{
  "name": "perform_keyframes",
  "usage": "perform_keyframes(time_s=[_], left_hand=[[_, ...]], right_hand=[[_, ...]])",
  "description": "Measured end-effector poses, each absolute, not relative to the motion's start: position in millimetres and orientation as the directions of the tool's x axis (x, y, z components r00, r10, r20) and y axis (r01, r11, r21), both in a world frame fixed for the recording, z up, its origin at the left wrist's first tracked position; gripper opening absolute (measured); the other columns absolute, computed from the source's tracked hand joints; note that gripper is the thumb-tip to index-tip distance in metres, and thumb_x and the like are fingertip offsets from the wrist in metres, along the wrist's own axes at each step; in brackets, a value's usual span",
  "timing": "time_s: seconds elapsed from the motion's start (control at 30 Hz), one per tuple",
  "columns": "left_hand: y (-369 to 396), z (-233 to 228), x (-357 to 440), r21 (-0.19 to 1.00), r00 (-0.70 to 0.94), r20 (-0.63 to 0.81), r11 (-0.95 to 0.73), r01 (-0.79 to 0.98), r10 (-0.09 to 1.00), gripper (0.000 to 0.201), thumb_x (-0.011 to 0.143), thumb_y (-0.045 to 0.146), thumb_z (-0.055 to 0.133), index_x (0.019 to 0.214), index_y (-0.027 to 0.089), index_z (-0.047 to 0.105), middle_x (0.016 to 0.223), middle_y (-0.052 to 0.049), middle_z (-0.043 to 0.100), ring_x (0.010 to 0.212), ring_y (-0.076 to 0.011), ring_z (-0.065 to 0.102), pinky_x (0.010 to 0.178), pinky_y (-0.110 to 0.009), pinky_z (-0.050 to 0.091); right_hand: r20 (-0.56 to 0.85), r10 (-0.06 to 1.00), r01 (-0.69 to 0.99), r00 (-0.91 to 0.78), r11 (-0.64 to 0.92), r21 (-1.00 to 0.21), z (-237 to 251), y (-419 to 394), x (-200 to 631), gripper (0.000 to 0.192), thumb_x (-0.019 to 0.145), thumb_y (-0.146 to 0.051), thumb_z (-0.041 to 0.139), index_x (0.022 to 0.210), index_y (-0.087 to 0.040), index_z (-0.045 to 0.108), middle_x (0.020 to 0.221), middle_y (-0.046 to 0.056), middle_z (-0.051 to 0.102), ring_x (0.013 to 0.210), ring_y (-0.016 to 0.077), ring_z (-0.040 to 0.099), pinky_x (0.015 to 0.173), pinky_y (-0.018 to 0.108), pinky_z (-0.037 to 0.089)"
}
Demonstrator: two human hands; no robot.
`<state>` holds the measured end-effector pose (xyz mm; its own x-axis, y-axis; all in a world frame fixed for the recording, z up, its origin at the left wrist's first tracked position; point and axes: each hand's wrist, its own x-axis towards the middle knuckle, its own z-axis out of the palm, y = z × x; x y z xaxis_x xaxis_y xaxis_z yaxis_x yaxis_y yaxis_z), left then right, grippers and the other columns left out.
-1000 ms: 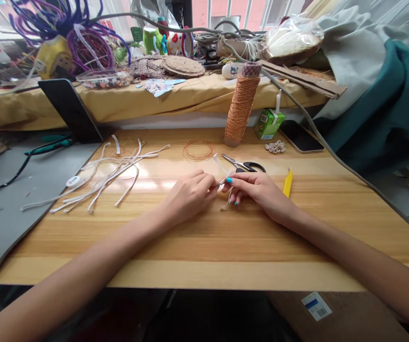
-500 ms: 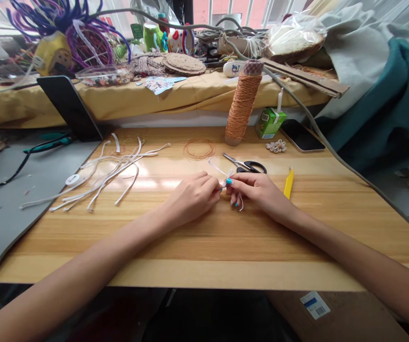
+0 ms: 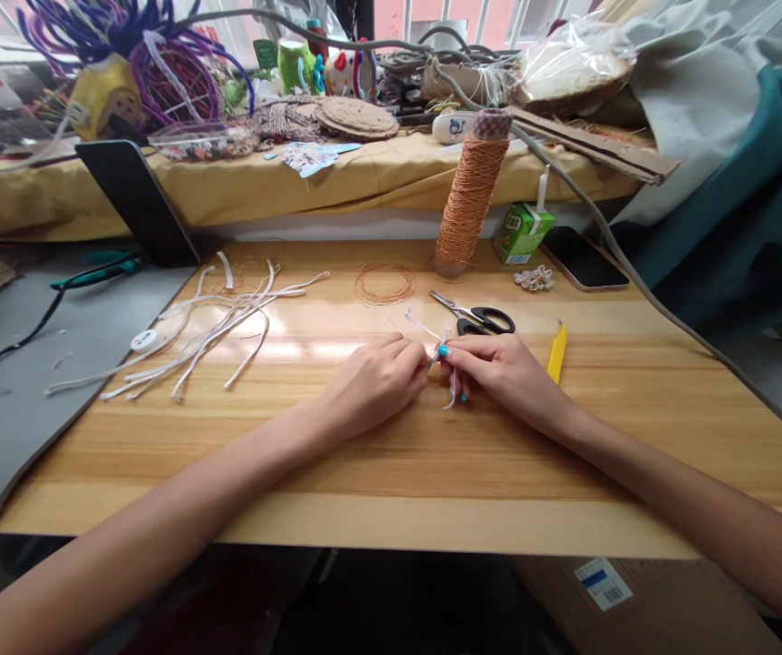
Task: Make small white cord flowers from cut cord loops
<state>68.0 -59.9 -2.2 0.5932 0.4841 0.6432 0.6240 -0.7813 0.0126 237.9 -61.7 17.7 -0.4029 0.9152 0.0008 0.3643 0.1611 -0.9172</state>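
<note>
My left hand (image 3: 372,380) and my right hand (image 3: 500,367) meet fingertip to fingertip over the middle of the wooden table (image 3: 391,473). Both pinch a small piece of white strip (image 3: 440,344) whose loose ends stick up and hang down between the fingers. Just behind my right hand lie black-handled scissors (image 3: 476,317), and a yellow tool (image 3: 557,353) rests to its right. A coil of thin orange cord (image 3: 384,284) lies behind my left hand.
A pile of loose white strips (image 3: 217,323) spreads on the table's left. At the back stand a tall orange cord spool (image 3: 469,196), a green juice carton (image 3: 523,233), a phone (image 3: 583,259) and a small shell piece (image 3: 534,278). A cluttered shelf runs behind.
The hands stay together on the white strip; its loose ends have shifted slightly between the fingers. The view has drifted a little.
</note>
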Motion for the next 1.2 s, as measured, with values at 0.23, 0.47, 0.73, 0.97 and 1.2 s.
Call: perform_keyframes(time_s=[0.23,0.47,0.73,0.97,1.2], left_hand=[[-60.7,-1.6,68.3,-0.008,0.607,0.623,-0.773,0.634,0.492,0.023,0.082,0.014,0.038,0.06,0.015,0.045,0.053,-0.002,0.053,0.052,-0.0117,0.046,0.05,-0.023,0.038],[-61.2,-2.6,68.2,-0.016,0.611,0.636,-0.783,0.621,0.471,0.023,0.081,0.014,0.039,0.06,0.014,0.046,0.053,-0.002,0.052,0.052,-0.012,0.046,0.05,-0.023,0.038],[-61.7,-3.5,68.0,-0.005,0.601,0.627,-0.769,0.64,0.496,0.023,0.082,0.015,0.038,0.06,0.015,0.046,0.054,-0.002,0.053,0.053,-0.0119,0.047,0.051,-0.023,0.038],[-59.5,-1.5,67.6,0.03,0.603,0.623,-0.785,0.619,0.499,0.02,0.079,0.017,0.043,0.059,0.014,0.047,0.055,-0.003,0.055,0.053,-0.0124,0.047,0.051,-0.023,0.039],[-59.0,-0.3,68.0,0.007,0.62,0.633,-0.804,0.595,0.464,0.02,0.078,0.014,0.042,0.058,0.015,0.046,0.054,-0.003,0.055,0.053,-0.0118,0.046,0.052,-0.022,0.04]], right_hand=[[0.025,0.911,0.386,-0.412,0.199,-0.901,16.9,-62.3,237.3,0.03,0.08,-0.028,0.046,0.054,-0.015,0.056,0.052,-0.001,0.054,0.046,0.008,0.05,0.048,0.02,0.039],[0.022,0.909,0.389,-0.416,0.2,-0.9,18.6,-62.9,235.8,0.031,0.079,-0.027,0.046,0.052,-0.016,0.055,0.051,-0.001,0.054,0.045,0.0078,0.05,0.048,0.02,0.039],[0.032,0.899,0.408,-0.436,0.23,-0.884,17.3,-63.7,235.6,0.029,0.08,-0.028,0.046,0.055,-0.016,0.057,0.054,-0.001,0.055,0.047,0.0082,0.051,0.048,0.02,0.04],[0.031,0.902,0.417,-0.431,0.229,-0.88,16.5,-63.7,235.4,0.029,0.081,-0.028,0.044,0.057,-0.016,0.057,0.054,0.0,0.055,0.048,0.0095,0.051,0.051,0.022,0.04],[-0.011,0.902,0.375,-0.431,0.168,-0.912,17.1,-64.0,236.4,0.025,0.08,-0.029,0.045,0.062,-0.016,0.057,0.054,0.0,0.057,0.05,0.0108,0.054,0.053,0.023,0.042]])
